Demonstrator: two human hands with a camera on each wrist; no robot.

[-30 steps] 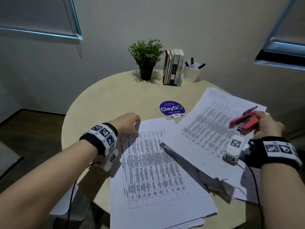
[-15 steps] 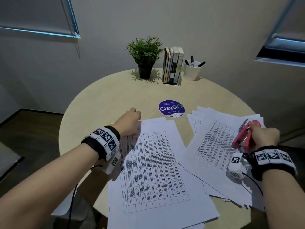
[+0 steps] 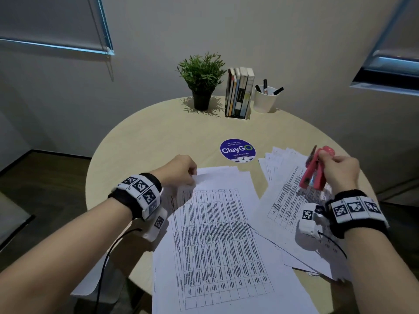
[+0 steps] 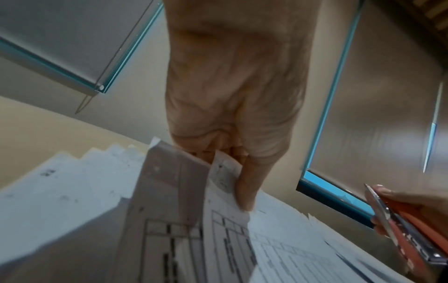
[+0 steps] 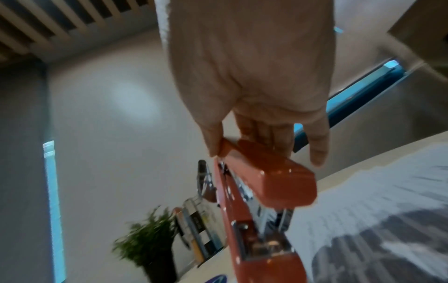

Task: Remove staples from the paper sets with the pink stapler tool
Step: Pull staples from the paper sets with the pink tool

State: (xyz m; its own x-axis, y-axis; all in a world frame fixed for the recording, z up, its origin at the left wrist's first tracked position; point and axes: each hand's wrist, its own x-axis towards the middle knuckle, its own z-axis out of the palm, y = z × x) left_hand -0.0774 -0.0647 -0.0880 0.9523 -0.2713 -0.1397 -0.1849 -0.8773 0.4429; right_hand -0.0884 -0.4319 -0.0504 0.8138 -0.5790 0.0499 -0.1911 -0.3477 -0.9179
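Your left hand [image 3: 179,169] pinches the top-left corner of the paper set [image 3: 217,241] lying on the counter [image 3: 145,141]; your right hand [image 3: 340,173] grips the pink stapler tool [image 3: 314,172] above the loose sheets [image 3: 285,200]. Paper is light, floppy, tearable: hold it beside the staple; the tool is rigid

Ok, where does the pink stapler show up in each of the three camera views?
Head: the pink stapler is at right, gripped by the right hand above the right paper pile.
Left wrist: its metal underside enters at the lower right edge.
Right wrist: it fills the lower centre, under the fingers.
Shared landmark: the potted plant, seen from head and right wrist.
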